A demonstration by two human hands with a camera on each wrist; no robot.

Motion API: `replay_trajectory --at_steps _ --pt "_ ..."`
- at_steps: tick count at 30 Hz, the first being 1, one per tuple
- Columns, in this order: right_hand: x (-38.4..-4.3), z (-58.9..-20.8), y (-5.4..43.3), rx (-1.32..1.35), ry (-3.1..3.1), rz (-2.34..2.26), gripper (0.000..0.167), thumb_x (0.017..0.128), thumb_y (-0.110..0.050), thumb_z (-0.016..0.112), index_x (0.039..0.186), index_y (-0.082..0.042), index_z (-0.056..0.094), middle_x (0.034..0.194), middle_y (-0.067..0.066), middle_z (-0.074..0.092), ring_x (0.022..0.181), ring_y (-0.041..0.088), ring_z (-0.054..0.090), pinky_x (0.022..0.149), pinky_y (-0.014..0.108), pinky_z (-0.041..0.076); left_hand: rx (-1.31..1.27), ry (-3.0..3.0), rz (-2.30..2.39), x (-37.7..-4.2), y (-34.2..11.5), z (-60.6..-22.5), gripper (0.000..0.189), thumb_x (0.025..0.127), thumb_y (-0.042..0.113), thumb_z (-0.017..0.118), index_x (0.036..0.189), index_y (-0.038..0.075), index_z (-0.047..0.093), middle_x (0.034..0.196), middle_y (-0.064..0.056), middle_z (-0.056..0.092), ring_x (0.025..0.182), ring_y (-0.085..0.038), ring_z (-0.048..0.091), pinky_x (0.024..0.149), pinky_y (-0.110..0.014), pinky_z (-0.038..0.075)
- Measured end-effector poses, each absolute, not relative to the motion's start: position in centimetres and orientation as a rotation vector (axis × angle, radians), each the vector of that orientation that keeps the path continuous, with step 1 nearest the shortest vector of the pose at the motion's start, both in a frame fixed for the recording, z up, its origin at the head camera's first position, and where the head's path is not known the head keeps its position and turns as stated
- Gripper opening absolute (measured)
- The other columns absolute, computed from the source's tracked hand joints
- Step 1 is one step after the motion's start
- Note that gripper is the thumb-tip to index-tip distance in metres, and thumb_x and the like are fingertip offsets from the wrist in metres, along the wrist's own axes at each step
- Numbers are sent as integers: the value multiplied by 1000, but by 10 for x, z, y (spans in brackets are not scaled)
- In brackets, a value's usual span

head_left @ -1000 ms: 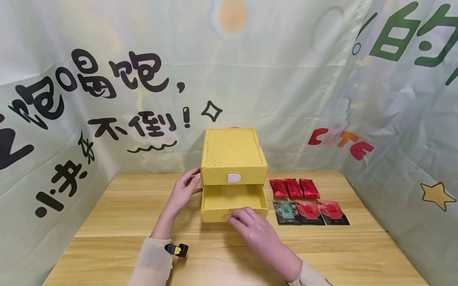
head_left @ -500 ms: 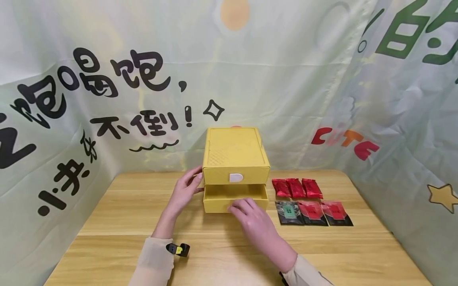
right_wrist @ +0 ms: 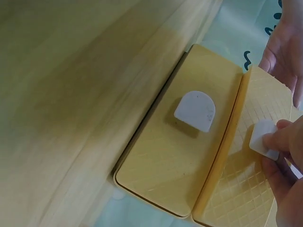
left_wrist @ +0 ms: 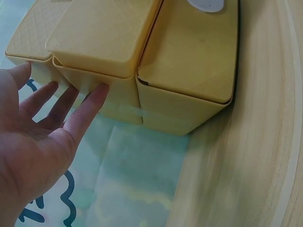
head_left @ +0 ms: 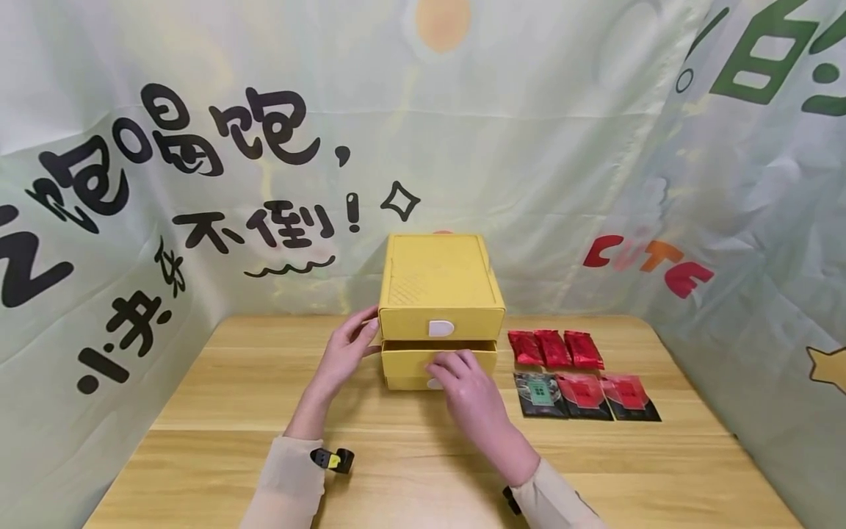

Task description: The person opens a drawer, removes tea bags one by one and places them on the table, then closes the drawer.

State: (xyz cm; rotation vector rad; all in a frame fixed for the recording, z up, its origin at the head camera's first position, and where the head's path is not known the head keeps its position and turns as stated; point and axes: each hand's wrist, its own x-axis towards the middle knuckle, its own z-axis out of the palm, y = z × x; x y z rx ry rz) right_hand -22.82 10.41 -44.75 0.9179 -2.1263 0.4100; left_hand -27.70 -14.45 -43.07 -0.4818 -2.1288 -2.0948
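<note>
A yellow chest of drawers (head_left: 436, 272) stands near the back of the table, with three drawer fronts stacked. Each of the top and bottom drawers shows a white tab (head_left: 440, 328) in the head view. The middle drawer (head_left: 406, 361) sticks out a little past the others. My right hand (head_left: 469, 393) pinches its white handle tab (right_wrist: 263, 137) between thumb and fingers. At the chest's left side, my left hand (head_left: 344, 349) has its fingers stretched out; the fingertips (left_wrist: 100, 92) rest against the yellow side. Inside the middle drawer, little shows beyond a narrow gap.
Right of the chest lie three shiny red packets (head_left: 554, 349) in a row. In front of them are three flat sachets, one with a green label (head_left: 540, 395) and two red and black (head_left: 584, 397). A printed cloth (head_left: 502, 169) hangs behind the wooden table (head_left: 218, 441).
The middle drawer has slid back into the chest, pushed by my right hand, uncovering the bottom drawer's front. My left hand stays at the chest's side. The head view has shifted slightly.
</note>
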Motion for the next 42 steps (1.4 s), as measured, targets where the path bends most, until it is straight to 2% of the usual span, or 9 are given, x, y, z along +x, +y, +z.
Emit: replay_trajectory --at_steps 8,19,28,34,42 --pt "-238 -454 102 870 -2076 479 45 69 22 78 102 -7 81 104 6 72 98 27 64 70 30 64 -489 -2118 -2125 -277 -144 -429 46 110 17 55 153 1 49 152 -21 48 135 -38 52 93 -41 64" --pt "-246 -456 101 824 -2059 534 48 67 24 80 103 -8 81 108 6 74 101 28 66 79 35 65 -472 -2139 -2112 -277 -143 -429 46 110 17 55 153 1 49 153 -22 48 134 -38 53 93 -42 64" --pt "-236 -437 107 863 -2232 550 38 77 14 83 108 -7 80 112 7 73 106 27 67 82 35 65 -457 -2153 -2104 -276 -145 -428 48 110 20 55 154 3 49 153 -20 48 134 -38 53 93 -42 64" --pt "-230 -431 112 874 -2261 544 32 81 8 82 109 -8 80 113 6 73 106 27 67 89 38 63 -436 -2166 -2106 -274 -148 -429 47 110 19 56 154 3 49 153 -19 48 134 -38 53 92 -40 64" --pt "-224 -432 107 796 -2374 549 34 77 -3 91 107 -8 79 105 5 65 91 24 64 71 36 63 -468 -2159 -2097 -277 -147 -428 48 110 19 56 154 1 48 153 -21 47 135 -38 52 93 -43 64"
